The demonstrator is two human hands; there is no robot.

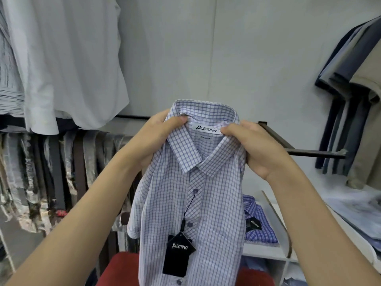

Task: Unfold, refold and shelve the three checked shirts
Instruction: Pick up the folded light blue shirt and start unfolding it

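- A light checked shirt [208, 203] is held up in the air, centre of view, front facing the camera, buttoned, hanging down from the collar.
- The left hand [158, 137] is clamped on the collar's left side, thumb on the front near the neck label, fingers curled behind the fabric.
- The right hand [255, 145] is clamped on the collar's right side, thumb pinched at the inner collar edge just beside the label, fingers wrapped behind the shoulder.
- A black hang tag [178, 254] is seen dangling on a cord from the placket, low on the shirt front.
- A darker blue checked shirt [258, 221] is seen folded on a white shelf [266, 252], lower right, partly hidden behind the held shirt; a black tag lies on it.
- A third checked shirt cannot be made out.
- White shirts [68, 58] are hung at upper left; below them a row of dark and patterned garments [51, 172].
- Dark and khaki garments [354, 89] are hung at right, by a dark rail arm [299, 149].
- A red surface [121, 269] is seen below the held shirt.
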